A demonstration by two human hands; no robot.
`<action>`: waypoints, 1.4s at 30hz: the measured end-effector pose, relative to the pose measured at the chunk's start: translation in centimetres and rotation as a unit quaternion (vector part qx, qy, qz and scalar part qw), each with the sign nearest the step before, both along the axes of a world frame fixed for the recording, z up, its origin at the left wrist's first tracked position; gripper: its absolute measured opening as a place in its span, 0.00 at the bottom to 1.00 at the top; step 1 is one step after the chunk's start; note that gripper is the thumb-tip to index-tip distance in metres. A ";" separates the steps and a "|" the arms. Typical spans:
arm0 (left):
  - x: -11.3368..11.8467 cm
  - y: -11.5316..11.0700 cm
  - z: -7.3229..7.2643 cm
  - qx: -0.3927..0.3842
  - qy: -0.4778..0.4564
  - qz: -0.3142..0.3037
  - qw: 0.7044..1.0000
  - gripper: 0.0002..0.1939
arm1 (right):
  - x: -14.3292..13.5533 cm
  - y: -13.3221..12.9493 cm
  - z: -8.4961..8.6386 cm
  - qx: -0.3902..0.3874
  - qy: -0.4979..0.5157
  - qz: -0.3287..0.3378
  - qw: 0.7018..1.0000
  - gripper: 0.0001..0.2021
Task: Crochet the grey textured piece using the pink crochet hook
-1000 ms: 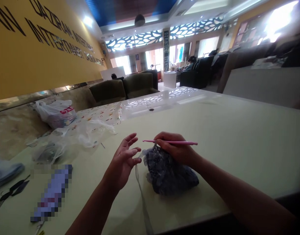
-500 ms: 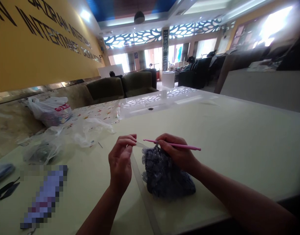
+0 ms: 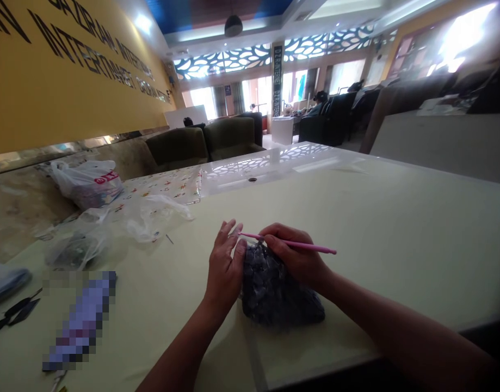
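Crochet piece (image 3: 276,294) lies between both hands' fingers (image 3: 229,237), touching them.

Yellow lettered wall (image 3: 49,81), sofas (image 3: 204,142), bright windows (image 3: 255,95)

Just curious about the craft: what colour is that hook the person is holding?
Pink: the crochet hook in the right hand, seen clearly in the head view.

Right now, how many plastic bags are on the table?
3: a white bag with red print at the far left edge, a clear bag nearer the middle, and a crumpled clear bag in front. Others may be hidden.
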State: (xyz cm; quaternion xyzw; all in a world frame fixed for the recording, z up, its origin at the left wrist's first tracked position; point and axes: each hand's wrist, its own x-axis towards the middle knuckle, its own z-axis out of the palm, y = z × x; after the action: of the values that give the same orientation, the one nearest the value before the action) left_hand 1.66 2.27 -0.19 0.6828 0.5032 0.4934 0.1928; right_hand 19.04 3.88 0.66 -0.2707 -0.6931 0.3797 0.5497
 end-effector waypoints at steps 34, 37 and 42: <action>-1.0 -1.2 0.2 -0.287 -0.389 -0.096 0.870 0.33 | -0.5 -0.7 -1.1 0.065 -0.060 0.005 0.996 0.08; -1.6 -1.2 0.6 -0.285 -0.338 -0.134 0.887 0.33 | -0.6 -0.7 -1.2 0.075 -0.065 0.011 0.995 0.08; -2.2 -1.2 1.2 -0.289 -0.286 -0.222 0.886 0.22 | -0.7 -0.6 -1.1 0.087 -0.067 0.031 0.993 0.07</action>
State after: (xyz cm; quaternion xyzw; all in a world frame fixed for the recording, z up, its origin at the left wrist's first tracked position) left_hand -0.56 1.03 1.05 0.5207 0.3814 0.4442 0.6214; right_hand 18.35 3.32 -0.42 -0.2254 -0.7667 0.3157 0.5116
